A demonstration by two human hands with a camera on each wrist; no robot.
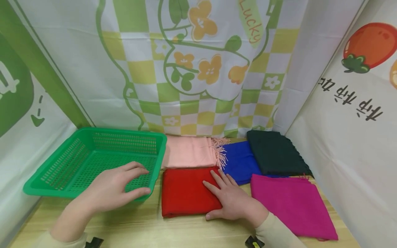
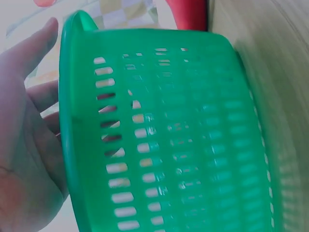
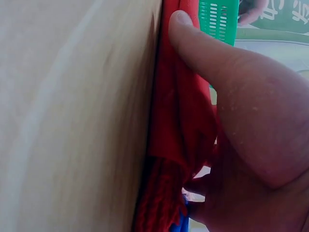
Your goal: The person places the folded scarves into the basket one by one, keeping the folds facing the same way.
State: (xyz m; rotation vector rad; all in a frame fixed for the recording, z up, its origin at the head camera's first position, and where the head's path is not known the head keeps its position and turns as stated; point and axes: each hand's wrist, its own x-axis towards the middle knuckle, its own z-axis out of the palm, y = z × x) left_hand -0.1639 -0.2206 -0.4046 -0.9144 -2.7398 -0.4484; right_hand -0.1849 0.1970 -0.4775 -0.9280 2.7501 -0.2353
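head view shows the right hand (image 1: pixel 231 199) lying on the right part of a folded red cloth (image 1: pixel 187 193), its fingers spread and nearly straight across the top and its thumb down by the near corner. it touches the cloth without clasping it; this probably serves to steady the folds, since a loose layer could slip. the red cloth lies flat on the table (image 1: pixel 173 230), just beside a green basket (image 1: pixel 124 144), a placement that seems to keep it within easy reach of both hands. in the right wrist view the thumb rests along the folded side, and a fringe (image 3: pixel 159 198) hangs out near the other fingers. the left hand (image 1: pixel 114 187) is over the basket's near right corner, fingers loosely bent, thumb apart, holding nothing; whether it touches the rim cannot be told. behind the red cloth lies a pink cloth (image 1: pixel 189 151), its tassels reaching toward a blue cloth (image 1: pixel 238 160), which a dark green cloth (image 1: pixel 276 153) partly covers. a magenta cloth (image 1: pixel 291 205) lies nearer the person, to the right. all are folded flat, perhaps so that each handles as one piece.
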